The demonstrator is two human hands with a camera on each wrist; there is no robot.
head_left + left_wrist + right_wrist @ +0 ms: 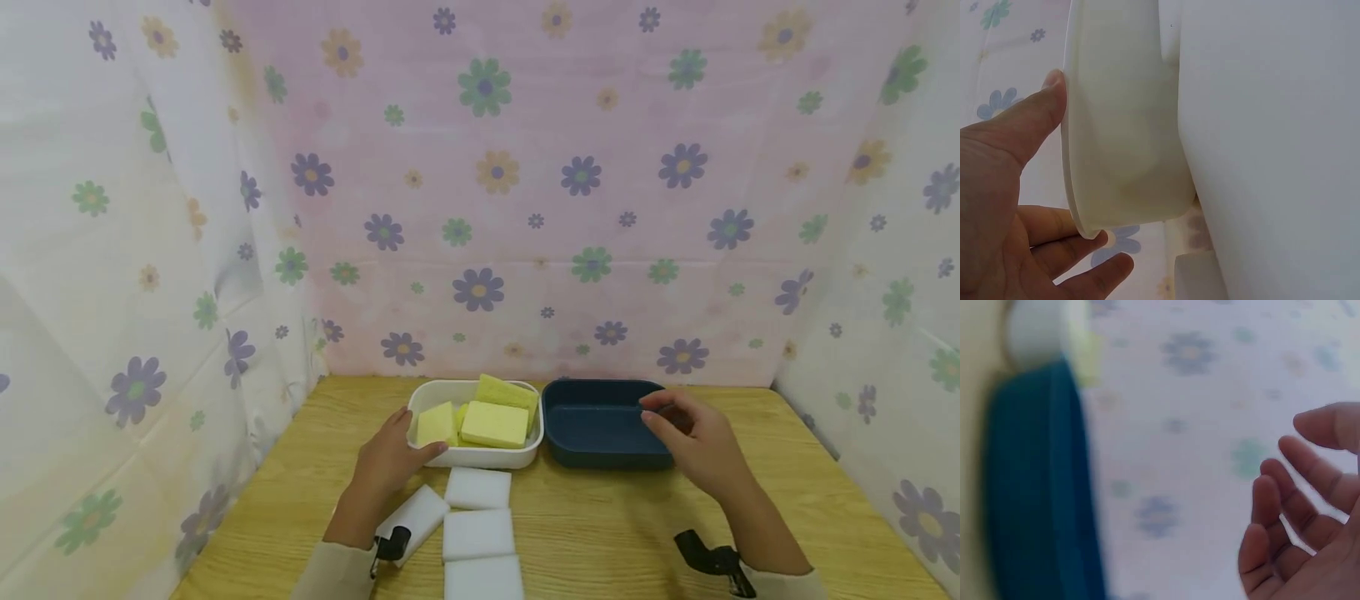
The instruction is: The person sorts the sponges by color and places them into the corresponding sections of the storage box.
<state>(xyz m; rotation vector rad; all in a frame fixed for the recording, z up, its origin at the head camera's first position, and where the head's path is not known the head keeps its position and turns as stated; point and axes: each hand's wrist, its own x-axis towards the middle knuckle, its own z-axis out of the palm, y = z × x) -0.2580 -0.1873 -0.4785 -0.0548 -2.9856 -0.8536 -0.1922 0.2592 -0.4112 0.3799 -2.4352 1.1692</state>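
My left hand (390, 458) holds the left end of a white container (487, 458), thumb along the front rim and fingers at the side. Inside lie several yellow sponge blocks, one (495, 424) on top and another (510, 394) leaning at the back. The rim (1072, 181) runs between thumb and fingers in the left wrist view. To the right stands a dark blue container (607, 456) with nothing visible in it. Over its right end hovers my right hand (697, 437), fingers loosely bent and holding nothing; the right wrist view shows a gap between thumb and fingers.
Several white sponge blocks lie on the wooden table (600, 533) in front of the white container: one (477, 488) nearest it, others in a column toward me, and a tilted block (420, 512) beside my left wrist. Flowered cloth (540, 208) surrounds the table at the back and sides.
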